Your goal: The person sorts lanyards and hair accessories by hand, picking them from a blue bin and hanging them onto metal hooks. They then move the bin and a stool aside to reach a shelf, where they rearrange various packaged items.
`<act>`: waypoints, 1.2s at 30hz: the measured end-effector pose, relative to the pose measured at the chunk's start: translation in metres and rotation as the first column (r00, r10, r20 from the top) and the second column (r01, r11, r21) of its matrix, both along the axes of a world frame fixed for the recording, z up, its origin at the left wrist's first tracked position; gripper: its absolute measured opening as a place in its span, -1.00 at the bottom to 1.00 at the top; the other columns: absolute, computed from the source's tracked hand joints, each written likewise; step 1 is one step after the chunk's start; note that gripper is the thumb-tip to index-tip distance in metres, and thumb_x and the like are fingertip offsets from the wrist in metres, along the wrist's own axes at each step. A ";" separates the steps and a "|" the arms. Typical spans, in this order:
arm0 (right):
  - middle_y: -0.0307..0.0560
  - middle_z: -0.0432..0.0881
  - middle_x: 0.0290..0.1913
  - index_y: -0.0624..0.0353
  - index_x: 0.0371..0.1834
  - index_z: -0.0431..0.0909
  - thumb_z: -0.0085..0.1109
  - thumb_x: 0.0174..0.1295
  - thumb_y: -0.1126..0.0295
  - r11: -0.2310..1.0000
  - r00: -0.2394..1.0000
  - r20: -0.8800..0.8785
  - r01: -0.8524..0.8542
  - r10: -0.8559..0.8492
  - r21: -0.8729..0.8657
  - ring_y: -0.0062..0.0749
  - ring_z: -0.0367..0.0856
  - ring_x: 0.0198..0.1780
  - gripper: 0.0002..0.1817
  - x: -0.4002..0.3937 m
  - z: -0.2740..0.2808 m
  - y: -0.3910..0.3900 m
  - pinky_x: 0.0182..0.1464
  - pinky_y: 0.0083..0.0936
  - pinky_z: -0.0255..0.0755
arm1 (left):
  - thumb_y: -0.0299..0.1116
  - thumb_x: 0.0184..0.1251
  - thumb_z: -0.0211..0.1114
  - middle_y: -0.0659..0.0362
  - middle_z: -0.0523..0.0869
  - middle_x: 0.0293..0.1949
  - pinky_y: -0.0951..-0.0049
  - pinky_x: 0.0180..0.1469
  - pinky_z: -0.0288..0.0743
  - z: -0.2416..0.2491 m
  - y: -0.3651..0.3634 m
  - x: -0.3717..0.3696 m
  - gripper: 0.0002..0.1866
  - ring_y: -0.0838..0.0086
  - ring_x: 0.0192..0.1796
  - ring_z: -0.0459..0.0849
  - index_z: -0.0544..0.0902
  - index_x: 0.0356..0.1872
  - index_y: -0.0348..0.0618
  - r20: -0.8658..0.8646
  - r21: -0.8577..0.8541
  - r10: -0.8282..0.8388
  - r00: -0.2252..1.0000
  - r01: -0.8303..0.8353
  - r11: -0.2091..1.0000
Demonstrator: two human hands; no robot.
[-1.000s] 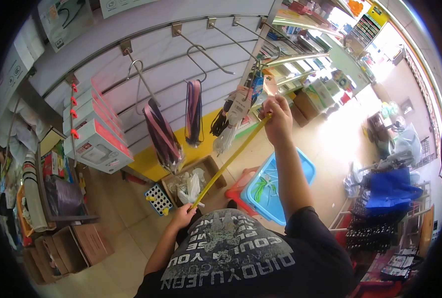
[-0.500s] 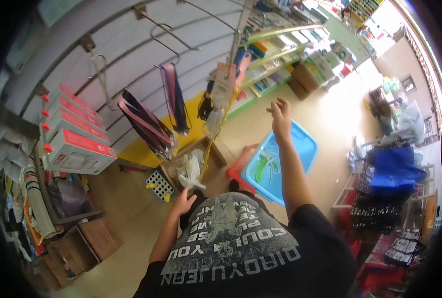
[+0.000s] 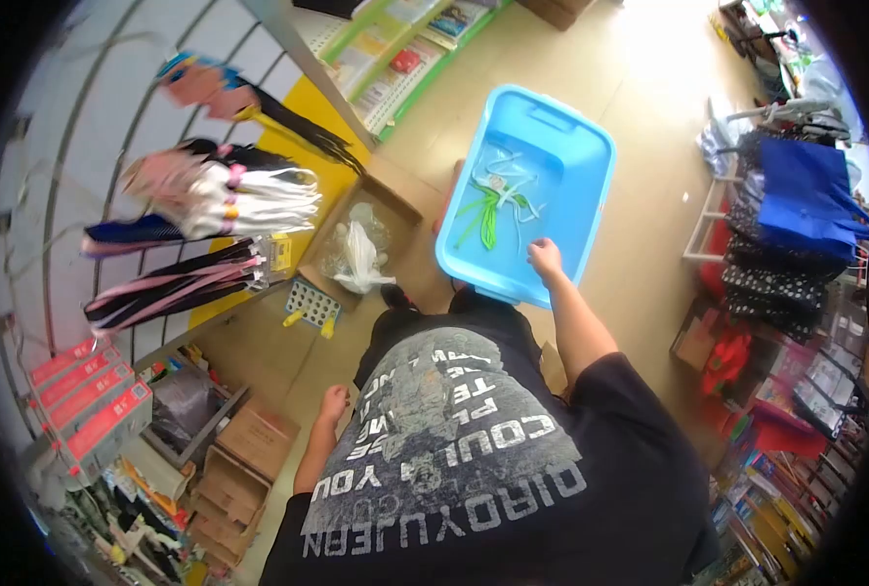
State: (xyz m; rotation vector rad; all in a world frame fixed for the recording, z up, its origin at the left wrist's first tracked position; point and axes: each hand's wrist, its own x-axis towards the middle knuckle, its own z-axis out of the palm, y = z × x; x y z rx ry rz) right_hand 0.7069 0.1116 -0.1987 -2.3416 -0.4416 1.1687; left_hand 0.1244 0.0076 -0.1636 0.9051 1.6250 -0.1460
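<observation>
My right hand (image 3: pixel 544 256) is above the near part of a light blue plastic bin (image 3: pixel 602 161), its fingers curled in and nothing visible in them. Inside the bin lie a bundle of green lanyards (image 3: pixel 490 217) and some thin white straps (image 3: pixel 513 176). My left hand (image 3: pixel 335 402) hangs low beside my shirt, closed with no object showing. Bundles of white lanyards (image 3: pixel 259 200) and black-and-pink lanyards (image 3: pixel 181 283) hang from the slatted wall at the left.
A cardboard box (image 3: pixel 405 210) with clear and white plastic bags stands left of the bin. Beside it is a blue stool with holes (image 3: pixel 312 305). Red-and-white boxes (image 3: pixel 98 410) line the left wall. A rack with a blue bag (image 3: pixel 806 195) stands at the right.
The view has tipped downward and turned. My right hand has come down from beyond the bin to over its near side, its fingers now curled. My left hand has drawn back towards my body.
</observation>
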 end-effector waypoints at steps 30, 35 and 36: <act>-0.09 0.31 0.28 -0.01 0.20 0.37 -0.03 0.18 0.09 0.543 0.577 0.101 -0.677 0.811 -0.497 -0.17 0.15 0.35 -0.49 0.025 -0.120 0.109 0.37 0.01 -0.08 | -0.41 0.29 0.07 0.06 0.66 -0.18 0.48 -0.08 0.46 0.082 -0.022 0.120 -0.66 0.42 -0.17 0.64 0.45 0.07 -0.28 -0.139 -0.082 0.234 0.962 -0.246 0.966; -0.13 0.36 0.22 -0.02 0.12 0.45 0.01 0.13 0.26 0.618 0.624 0.168 -0.631 0.764 -0.469 -0.19 0.18 0.33 -0.57 0.017 -0.119 0.098 0.36 0.03 -0.10 | -0.35 0.34 0.06 0.06 0.65 -0.12 0.52 -0.15 0.47 0.071 -0.019 0.115 -0.66 0.44 -0.16 0.63 0.42 0.10 -0.25 -0.094 -0.021 0.215 0.972 -0.218 0.976; -0.13 0.39 0.19 -0.02 0.09 0.47 0.01 0.12 0.27 0.656 0.621 0.245 -0.614 0.745 -0.438 -0.21 0.22 0.30 -0.59 0.017 -0.116 0.097 0.35 0.04 -0.09 | -0.35 0.34 0.06 0.06 0.65 -0.12 0.52 -0.15 0.47 0.071 -0.016 0.117 -0.66 0.44 -0.16 0.63 0.42 0.10 -0.25 -0.091 -0.016 0.210 0.973 -0.213 0.977</act>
